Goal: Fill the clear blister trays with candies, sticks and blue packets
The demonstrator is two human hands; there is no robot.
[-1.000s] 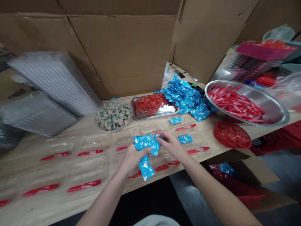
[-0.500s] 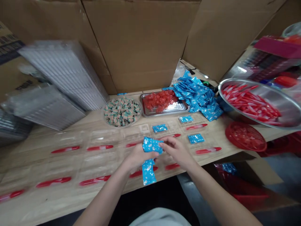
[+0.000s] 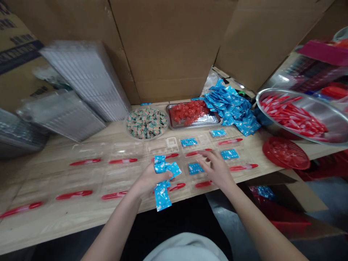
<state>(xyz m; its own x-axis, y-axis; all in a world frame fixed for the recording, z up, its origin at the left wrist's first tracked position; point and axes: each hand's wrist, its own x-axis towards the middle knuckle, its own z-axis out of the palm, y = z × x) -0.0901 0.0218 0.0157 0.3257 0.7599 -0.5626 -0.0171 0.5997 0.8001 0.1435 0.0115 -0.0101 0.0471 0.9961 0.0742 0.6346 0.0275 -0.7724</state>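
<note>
My left hand (image 3: 148, 180) is closed round a bunch of blue packets (image 3: 162, 177), one hanging down below the fingers. My right hand (image 3: 216, 170) hovers with fingers spread just right of a blue packet (image 3: 195, 168) lying in a clear plastic tray (image 3: 195, 170). Rows of clear trays (image 3: 119, 170) cover the wooden table, each with a red pen (image 3: 123, 160). Three other trays on the right hold a blue packet (image 3: 188, 142) too.
At the back stand a round dish of wrapped sweets (image 3: 147, 123), a steel tray of red candies (image 3: 191, 113), a heap of blue packets (image 3: 232, 108), a steel bowl of red pens (image 3: 299, 116) and a red basket (image 3: 285, 154). Stacks of clear trays (image 3: 84, 79) lean at left. Cardboard walls behind.
My right hand has drawn a blue packet from the bunch in my left hand, laid it in a tray, and let go. More trays now hold blue packets.
</note>
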